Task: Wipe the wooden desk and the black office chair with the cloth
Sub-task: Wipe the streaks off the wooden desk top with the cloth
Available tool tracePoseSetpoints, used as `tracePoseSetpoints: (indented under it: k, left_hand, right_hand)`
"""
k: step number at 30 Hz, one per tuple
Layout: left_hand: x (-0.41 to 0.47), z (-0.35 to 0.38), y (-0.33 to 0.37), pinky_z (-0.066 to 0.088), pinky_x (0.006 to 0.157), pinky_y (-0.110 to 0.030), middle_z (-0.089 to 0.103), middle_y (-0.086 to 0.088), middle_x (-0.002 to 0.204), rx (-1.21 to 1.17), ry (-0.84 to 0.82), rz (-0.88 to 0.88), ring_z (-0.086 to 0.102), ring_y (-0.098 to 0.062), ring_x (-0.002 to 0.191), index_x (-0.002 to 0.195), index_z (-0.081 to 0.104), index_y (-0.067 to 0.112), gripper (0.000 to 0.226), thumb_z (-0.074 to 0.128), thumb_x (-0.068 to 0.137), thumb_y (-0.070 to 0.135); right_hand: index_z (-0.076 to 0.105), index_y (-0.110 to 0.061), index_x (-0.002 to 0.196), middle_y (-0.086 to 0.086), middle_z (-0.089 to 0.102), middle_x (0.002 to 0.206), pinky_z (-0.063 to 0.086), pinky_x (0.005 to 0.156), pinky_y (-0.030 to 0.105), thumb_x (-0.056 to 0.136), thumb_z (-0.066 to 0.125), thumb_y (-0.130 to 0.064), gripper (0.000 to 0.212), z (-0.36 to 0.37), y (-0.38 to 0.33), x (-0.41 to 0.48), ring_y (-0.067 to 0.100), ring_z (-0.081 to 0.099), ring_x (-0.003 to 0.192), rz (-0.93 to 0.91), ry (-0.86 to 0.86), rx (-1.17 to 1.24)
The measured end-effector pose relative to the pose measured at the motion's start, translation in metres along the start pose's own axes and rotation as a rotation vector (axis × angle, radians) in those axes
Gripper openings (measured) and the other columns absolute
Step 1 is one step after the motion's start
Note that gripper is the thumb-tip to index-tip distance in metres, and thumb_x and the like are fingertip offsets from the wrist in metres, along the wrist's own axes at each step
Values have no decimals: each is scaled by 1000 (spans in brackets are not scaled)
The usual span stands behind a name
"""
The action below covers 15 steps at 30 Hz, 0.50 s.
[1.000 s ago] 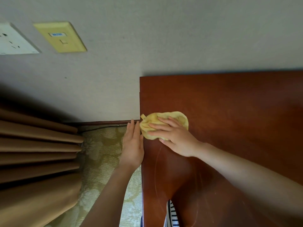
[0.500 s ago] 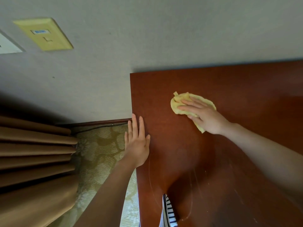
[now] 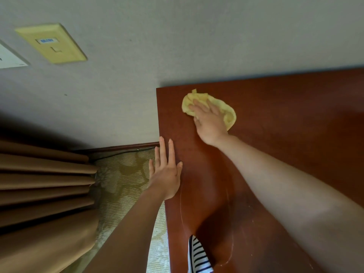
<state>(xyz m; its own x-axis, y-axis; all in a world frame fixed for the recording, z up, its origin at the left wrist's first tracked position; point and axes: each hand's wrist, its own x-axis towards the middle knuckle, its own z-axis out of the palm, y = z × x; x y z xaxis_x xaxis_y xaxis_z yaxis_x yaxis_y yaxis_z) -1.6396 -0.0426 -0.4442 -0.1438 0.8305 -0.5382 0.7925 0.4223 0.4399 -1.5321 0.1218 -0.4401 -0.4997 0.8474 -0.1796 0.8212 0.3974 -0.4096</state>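
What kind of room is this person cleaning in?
Probably a hotel room or a bedroom: a reddish wooden desk stands against a plain wall, brown curtains hang beside it over patterned carpet, and wall plates sit nearby.

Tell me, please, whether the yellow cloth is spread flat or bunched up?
Bunched up: the cloth lies in a crumpled wad under the right hand, folds poking out near the desk's far corner.

Both forearms bare, no sleeves, no rings or watch seen. Left hand and right hand uncovered. Striped black-and-white garment showed below right forearm, near desk edge.
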Motion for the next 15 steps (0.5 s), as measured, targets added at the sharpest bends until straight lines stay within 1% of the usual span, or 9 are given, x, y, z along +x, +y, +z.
tracePoseSetpoints:
  k: [3,6,8,11,13,15]
  left_hand:
    - [0,-1,2,-10,116,-43,-54,10,135,36,-4,-14,-29,-19,141,131,-41,32,63,14,103,39]
    - [-1,0,3,-9,115,-43,-56,10,132,74,-1,-17,-27,-20,142,130,-42,31,63,13,102,41]
    - [-1,0,2,-8,116,-44,-56,10,133,94,8,-16,-26,-20,142,131,-42,30,63,13,102,42]
    - [-1,-1,3,-6,116,-44,-54,8,134,131,17,-18,-23,-22,143,132,-40,28,62,11,102,44]
    - [-1,-1,5,-2,117,-46,-53,6,136,145,15,-26,-16,-24,146,134,-40,27,63,12,102,44]
    - [-3,-1,5,6,118,-46,-51,3,140,154,18,-33,-3,-26,147,139,-37,25,65,12,102,43]
  right_hand:
    - [36,-29,143,-10,25,155,0,117,42,99,39,-17,46,13,-11,-32,23,7,145,-126,19,-2]
    - [44,-28,140,-9,33,151,0,116,39,98,44,-15,44,20,-12,-68,24,13,144,-222,20,44]
    - [49,-27,136,-10,40,147,4,116,40,96,48,-12,43,22,-7,-93,24,20,143,-281,19,72]
    - [56,-27,132,-11,46,143,14,117,42,93,54,-10,42,20,8,-122,21,26,141,-352,-3,90]
    - [58,-27,129,-12,48,140,19,116,42,92,57,-9,41,14,23,-136,18,28,140,-360,3,103]
    - [61,-24,126,-9,52,137,24,114,41,90,61,-7,40,6,39,-145,19,33,138,-376,24,91]
